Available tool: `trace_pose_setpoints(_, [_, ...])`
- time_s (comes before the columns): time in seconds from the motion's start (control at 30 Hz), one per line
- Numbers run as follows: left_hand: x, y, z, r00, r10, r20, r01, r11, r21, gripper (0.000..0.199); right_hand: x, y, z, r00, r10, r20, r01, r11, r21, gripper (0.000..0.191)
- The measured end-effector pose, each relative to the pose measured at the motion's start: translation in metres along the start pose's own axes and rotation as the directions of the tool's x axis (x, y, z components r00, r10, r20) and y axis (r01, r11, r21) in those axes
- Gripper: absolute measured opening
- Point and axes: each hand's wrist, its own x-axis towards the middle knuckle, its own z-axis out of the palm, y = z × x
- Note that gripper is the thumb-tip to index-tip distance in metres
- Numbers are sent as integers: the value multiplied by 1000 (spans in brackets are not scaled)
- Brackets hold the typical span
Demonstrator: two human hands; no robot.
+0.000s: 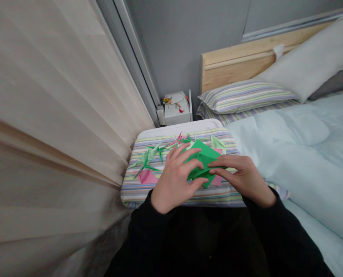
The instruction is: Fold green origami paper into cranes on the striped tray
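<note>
My left hand (175,181) and my right hand (240,179) both hold a sheet of folded green origami paper (201,158), gripping it from either side above a striped cushion (171,197). My left fingers cover much of the sheet, and my right fingertips pinch its right side. Several folded paper cranes (148,157) in green shades lie to the left of my left hand. A pink paper piece (146,177) sits just below them, and another pink piece (216,180) shows beneath my right fingers.
A beige curtain (50,115) hangs along the left. A bed with a pale blue duvet (310,161) and pillows lies on the right. Beyond the cushion, a white box (177,113) holding small coloured items stands against the grey wall.
</note>
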Motion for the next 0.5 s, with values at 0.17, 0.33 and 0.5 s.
trace_pose_setpoints(0.17, [8, -5, 1, 986, 32, 161, -9, 990, -142, 12, 0, -8, -2, 997, -43, 70, 41, 999, 21, 7])
trace_pose_setpoints(0.33, [16, -3, -1, 970, 23, 243, 9, 992, -127, 7, -2, -4, -6, 999, -29, 33, 29, 999, 16, 6])
trace_pose_setpoints(0.5, [20, -2, -2, 963, -13, 268, 33, 997, -72, 9, -1, -2, -10, 999, 30, 25, -30, 999, -26, 9])
